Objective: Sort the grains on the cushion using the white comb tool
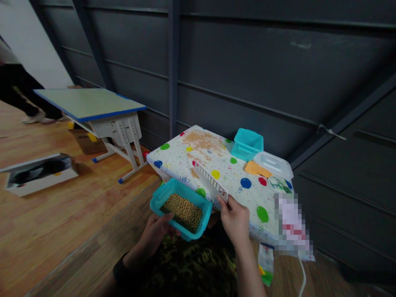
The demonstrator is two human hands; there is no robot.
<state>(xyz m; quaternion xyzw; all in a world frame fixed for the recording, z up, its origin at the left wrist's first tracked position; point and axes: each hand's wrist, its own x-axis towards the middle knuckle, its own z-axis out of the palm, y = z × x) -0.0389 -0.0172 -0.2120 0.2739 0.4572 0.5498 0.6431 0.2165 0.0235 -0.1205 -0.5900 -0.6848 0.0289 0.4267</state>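
My left hand (154, 235) grips the near underside of a teal tub (167, 197) filled with small tan beans (183, 211), holding it just off the near edge of the small table (241, 194). My right hand (235, 216) is closed on the end of a white slotted strip (210, 180) that slants across the polka-dot tablecloth toward a patch of scattered beans (202, 142) at the table's far end. The strip's near end lies beside the tub's right rim.
A second teal tub (247, 143), a clear lidded box (274, 164) and an orange cloth (256, 169) sit at the table's far right. A blurred packet (291, 225) lies at its right edge. A desk (89, 105), an open box (37, 173) and a person's legs (21, 99) are on the left.
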